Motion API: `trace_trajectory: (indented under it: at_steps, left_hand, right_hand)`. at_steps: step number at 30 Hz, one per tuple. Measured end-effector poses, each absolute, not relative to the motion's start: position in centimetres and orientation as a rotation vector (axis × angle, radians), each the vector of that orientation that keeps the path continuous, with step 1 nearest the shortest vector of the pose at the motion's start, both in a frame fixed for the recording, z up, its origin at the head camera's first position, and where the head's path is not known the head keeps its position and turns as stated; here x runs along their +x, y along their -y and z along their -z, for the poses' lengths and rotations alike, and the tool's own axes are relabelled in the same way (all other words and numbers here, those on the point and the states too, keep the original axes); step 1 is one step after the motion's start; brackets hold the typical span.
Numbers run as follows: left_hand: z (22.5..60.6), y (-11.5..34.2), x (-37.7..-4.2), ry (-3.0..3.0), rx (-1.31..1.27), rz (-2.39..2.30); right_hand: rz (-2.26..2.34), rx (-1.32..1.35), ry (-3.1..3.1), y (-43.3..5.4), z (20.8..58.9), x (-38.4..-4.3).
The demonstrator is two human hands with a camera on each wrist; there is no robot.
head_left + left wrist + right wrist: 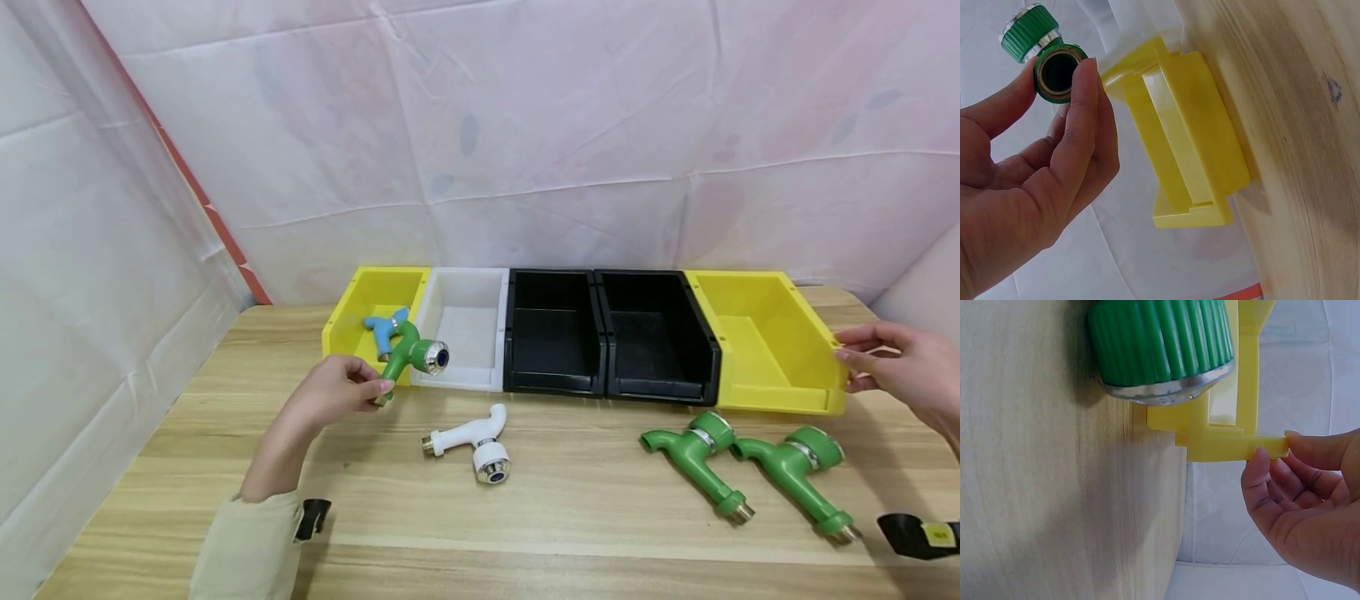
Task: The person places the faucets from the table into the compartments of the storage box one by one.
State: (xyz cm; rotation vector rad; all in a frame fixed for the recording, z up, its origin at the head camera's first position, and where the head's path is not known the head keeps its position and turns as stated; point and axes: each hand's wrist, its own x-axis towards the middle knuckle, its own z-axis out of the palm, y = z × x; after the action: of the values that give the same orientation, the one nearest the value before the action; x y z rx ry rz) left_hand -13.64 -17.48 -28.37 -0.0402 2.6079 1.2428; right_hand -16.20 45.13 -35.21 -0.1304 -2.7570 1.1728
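Observation:
My left hand pinches a green faucet near its threaded inlet, between thumb and fingers. It is raised in front of the left yellow bin, where a blue faucet lies. In the left wrist view the round open inlet of the green faucet faces the camera. At the far right, my right hand pinches the side rim of the right yellow bin. The right wrist view shows thumb and fingertips on that rim, with the ribbed green knob of a faucet close to the camera.
Between the yellow bins stand a white bin and two black bins. On the wooden table lie a white faucet and two green faucets at the right. A pale cloth hangs behind.

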Motion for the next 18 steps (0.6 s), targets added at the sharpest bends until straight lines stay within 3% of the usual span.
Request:
trace_trajectory:
  at_steps: [18]
  left_hand:
    - [28.4,16.8,-14.3,-2.623,-0.046,-1.222]
  right_hand:
    - [-1.112,-0.172,2.774,-46.1,36.2,-16.9]
